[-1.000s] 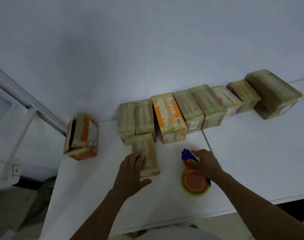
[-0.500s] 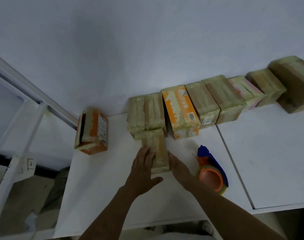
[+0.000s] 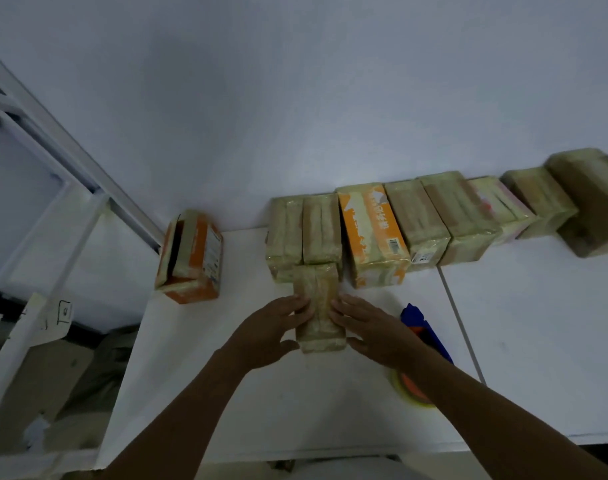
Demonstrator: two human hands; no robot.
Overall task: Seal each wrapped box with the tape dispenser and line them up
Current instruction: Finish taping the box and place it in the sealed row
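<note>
On the white tabletop (image 3: pixel 226 410), seen from the head camera, a small tan box wrapped in glossy clear tape (image 3: pixel 318 308) lies lengthwise, its far end touching the row of wrapped boxes (image 3: pixel 416 220) lined up against the pale wall. The left hand (image 3: pixel 271 332) presses flat against the box's left side and the right hand (image 3: pixel 371 329) against its right side, fingers spread, clamping it between them. Just right of the right forearm lies a blue-handled tape dispenser with an orange and yellow roll (image 3: pixel 422 336), partly hidden by the arm. Apart at the tabletop's left end stands an orange and white carton banded with tape (image 3: pixel 191 258), slightly tilted.
</note>
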